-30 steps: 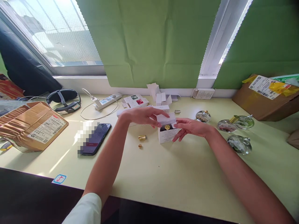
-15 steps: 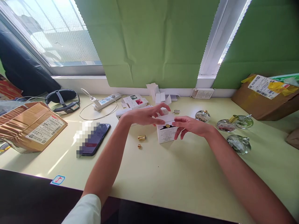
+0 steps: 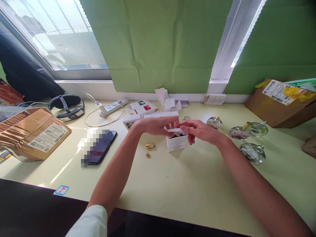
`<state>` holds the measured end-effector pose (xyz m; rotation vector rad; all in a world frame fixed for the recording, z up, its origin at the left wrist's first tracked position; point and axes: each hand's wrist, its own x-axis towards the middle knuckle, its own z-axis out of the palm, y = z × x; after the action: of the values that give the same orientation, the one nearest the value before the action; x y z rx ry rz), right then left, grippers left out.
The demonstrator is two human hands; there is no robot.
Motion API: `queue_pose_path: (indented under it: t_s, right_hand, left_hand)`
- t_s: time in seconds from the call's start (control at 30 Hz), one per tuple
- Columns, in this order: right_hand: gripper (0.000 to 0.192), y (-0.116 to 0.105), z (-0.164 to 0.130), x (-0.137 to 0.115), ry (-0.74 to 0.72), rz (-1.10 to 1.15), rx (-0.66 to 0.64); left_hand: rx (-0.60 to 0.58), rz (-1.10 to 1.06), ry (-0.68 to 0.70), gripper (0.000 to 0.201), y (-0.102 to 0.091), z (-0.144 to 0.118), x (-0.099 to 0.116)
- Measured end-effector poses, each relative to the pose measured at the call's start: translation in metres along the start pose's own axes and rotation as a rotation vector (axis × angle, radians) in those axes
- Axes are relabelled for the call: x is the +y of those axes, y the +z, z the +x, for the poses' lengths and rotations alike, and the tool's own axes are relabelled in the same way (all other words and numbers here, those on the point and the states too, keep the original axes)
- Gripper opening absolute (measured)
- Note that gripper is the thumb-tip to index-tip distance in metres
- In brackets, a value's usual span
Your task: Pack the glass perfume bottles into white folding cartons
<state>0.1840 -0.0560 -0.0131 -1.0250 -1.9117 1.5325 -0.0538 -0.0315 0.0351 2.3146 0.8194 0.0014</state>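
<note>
The small white cardboard box (image 3: pixel 176 142) stands upright on the pale green table (image 3: pixel 187 184), right under both hands. The left hand (image 3: pixel 155 125) and right hand (image 3: pixel 197 130) meet over its top flap, fingertips pinching it – the gold cap inside could snag the flap, or pressure could tip the box toward the loose gold caps (image 3: pixel 149 145) just left of it.

The sticker (image 3: pixel 62 190) on the table edge shows a red mark; the box labels' (image 3: pixel 46 136) print is too small to read
</note>
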Motion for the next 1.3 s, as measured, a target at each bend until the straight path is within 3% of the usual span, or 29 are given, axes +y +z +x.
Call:
queue_pose_path:
  t_s: [0.13,0.37,0.8,1.03,1.3]
  right_hand:
    - [0.048,0.002,0.003,0.005,-0.042,-0.057,0.011]
    - [0.048,-0.001,0.004,0.009,-0.093,-0.121,-0.012]
    - [0.047,-0.006,0.004,0.014,0.035,0.058,-0.126]
    - [0.055,-0.008,0.004,0.015,0.113,0.068,-0.153]
    - [0.05,-0.004,0.005,0.011,0.157,0.086,-0.143]
  left_hand:
    - [-0.035,-0.056,-0.048,0.038,-0.004,-0.005,0.001]
    - [-0.044,-0.007,-0.012,0.023,-0.003,-0.002,-0.002]
    - [-0.092,-0.085,0.031,0.037,-0.002,0.005,-0.011]
    - [-0.082,-0.109,0.034,0.022,-0.002,0.005,-0.01]
    - [-0.069,-0.114,0.003,0.029,0.002,0.01,-0.016]
